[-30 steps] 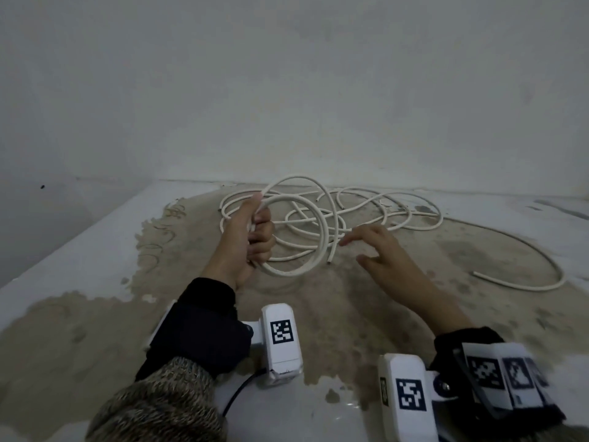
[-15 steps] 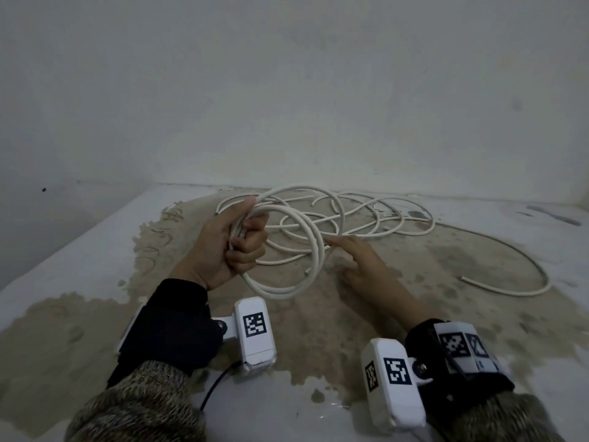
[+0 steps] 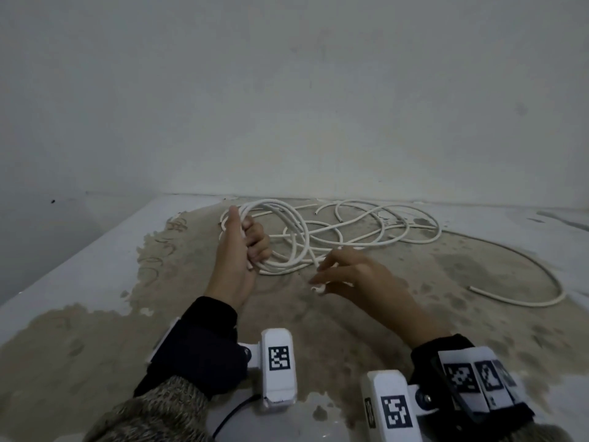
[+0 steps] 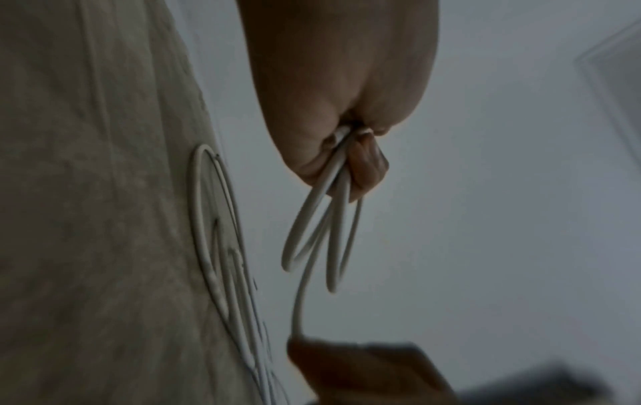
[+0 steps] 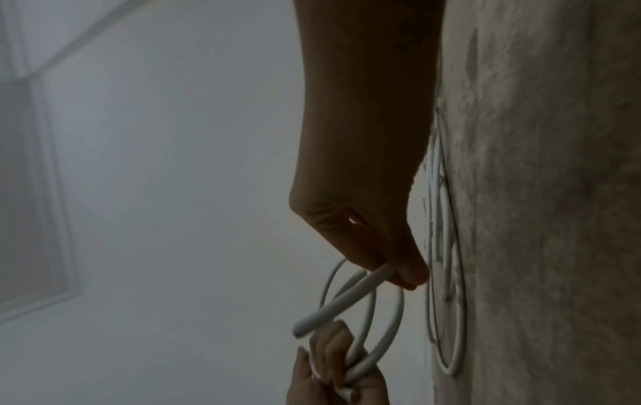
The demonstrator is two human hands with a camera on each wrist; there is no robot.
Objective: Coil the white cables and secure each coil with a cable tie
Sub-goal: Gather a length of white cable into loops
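My left hand (image 3: 251, 247) grips a coil of white cable (image 3: 296, 231), held upright over the floor, with several loops passing through the fist. The left wrist view shows the loops (image 4: 333, 233) hanging from the curled fingers (image 4: 367, 164). My right hand (image 3: 322, 275) hovers just right of the coil. In the right wrist view its fingertips (image 5: 409, 276) pinch the free end of the cable (image 5: 343, 298), which runs on to the left hand (image 5: 333, 367). I see no cable tie.
More loose white cable lies tangled on the stained floor (image 3: 366, 224) behind the hands. One long strand (image 3: 541, 275) arcs out to the right. A pale wall (image 3: 287, 106) rises close behind, and the floor's left edge (image 3: 95, 244) drops away.
My right hand had straight fingers by the coil, then touched it; now it has drawn back towards me, pinching the cable's end. The left hand has kept its grip on the coil.
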